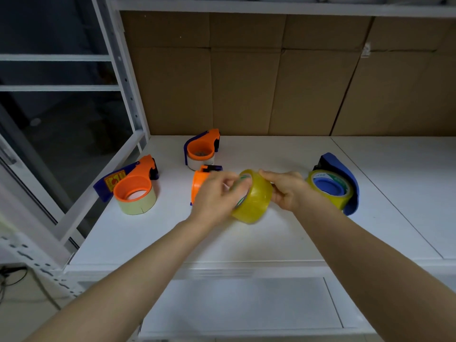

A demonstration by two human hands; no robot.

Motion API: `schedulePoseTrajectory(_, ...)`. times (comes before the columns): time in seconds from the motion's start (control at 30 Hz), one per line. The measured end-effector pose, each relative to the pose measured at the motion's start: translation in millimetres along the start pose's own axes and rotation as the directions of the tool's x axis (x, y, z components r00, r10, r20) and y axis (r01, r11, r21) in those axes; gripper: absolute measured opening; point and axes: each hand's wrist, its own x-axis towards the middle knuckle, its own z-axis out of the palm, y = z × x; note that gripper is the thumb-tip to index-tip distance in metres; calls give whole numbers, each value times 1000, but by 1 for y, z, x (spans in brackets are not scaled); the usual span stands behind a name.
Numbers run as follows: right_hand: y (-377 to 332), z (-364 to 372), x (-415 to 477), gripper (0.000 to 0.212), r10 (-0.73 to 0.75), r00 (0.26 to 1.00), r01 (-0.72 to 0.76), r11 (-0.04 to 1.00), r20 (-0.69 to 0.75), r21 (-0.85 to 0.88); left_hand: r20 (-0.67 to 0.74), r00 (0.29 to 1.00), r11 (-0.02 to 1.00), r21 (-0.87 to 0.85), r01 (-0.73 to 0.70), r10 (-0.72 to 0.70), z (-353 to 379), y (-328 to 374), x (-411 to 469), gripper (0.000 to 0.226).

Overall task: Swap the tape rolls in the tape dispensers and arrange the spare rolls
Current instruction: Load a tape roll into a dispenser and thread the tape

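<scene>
Both hands hold a yellow tape roll [256, 201] just above the white shelf [246, 240]. My left hand [217, 196] grips its left face, fingers curled into the core. My right hand [286, 188] grips its right side. Behind my left hand lies an orange dispenser [198, 182], partly hidden. At the left stands an orange and blue dispenser [133, 181] with a pale cream roll [137, 206]. Further back, another orange dispenser [201, 146] carries a white roll. At the right, a blue dispenser [343, 176] holds a yellow roll [345, 193].
Brown cardboard boxes [271, 82] line the back of the shelf. White perforated rack uprights [123, 77] stand at the left, with a dark gap beyond. A lower white shelf [246, 304] lies beneath the front edge.
</scene>
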Motion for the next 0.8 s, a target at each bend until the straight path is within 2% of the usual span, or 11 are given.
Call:
schedulePoseTrajectory(0.07, 3, -1, -1, 27, 5, 1000, -5, 998, 2, 55, -269, 961, 998, -4, 63, -62, -16, -6, 6, 27)
schedulePoseTrajectory(0.1, 4, 0, -1, 26, -1, 1000, 0, 997, 9, 74, -313, 934, 984, -15, 176, -172, -23, -10, 11, 35)
schedulePoseTrajectory(0.17, 5, 5, -2, 23, -32, 999, 29, 993, 22, 115, -233, 858, 889, -119, 442, -458, -30, -17, 16, 52)
schedulePoseTrajectory(0.2, 5, 9, -2, 21, -49, 999, 46, 990, 19, 133, -165, 821, 835, -183, 518, -546, -30, -20, 17, 53)
schedulePoseTrajectory(0.23, 5, 13, -2, 19, -64, 998, 62, 987, 10, 146, -117, 816, 814, -234, 532, -566, -29, -22, 17, 48)
schedulePoseTrajectory(0.33, 7, 26, 1, 13, -87, 996, 89, 982, -20, 169, -56, 850, 806, -357, 473, -524, -27, -17, 11, 30)
schedulePoseTrajectory(0.43, 7, 37, 2, 20, -77, 996, 85, 972, -43, 219, -23, 888, 822, -392, 414, -458, -23, -13, 5, 33)
schedulePoseTrajectory(0.53, 10, 43, 1, 29, -41, 997, 55, 973, -67, 226, -7, 955, 873, -409, 267, -295, -19, -8, -6, 30)
schedulePoseTrajectory(0.7, 17, 46, 0, 29, 64, 995, -44, 967, -73, 250, -43, 996, 961, -270, 67, -82, -17, -14, -10, 19)
schedulePoseTrajectory(0.8, 19, 51, -2, 36, 115, 993, -111, 940, 6, 324, -79, 997, 977, -213, -30, 13, -17, -14, -13, 17)
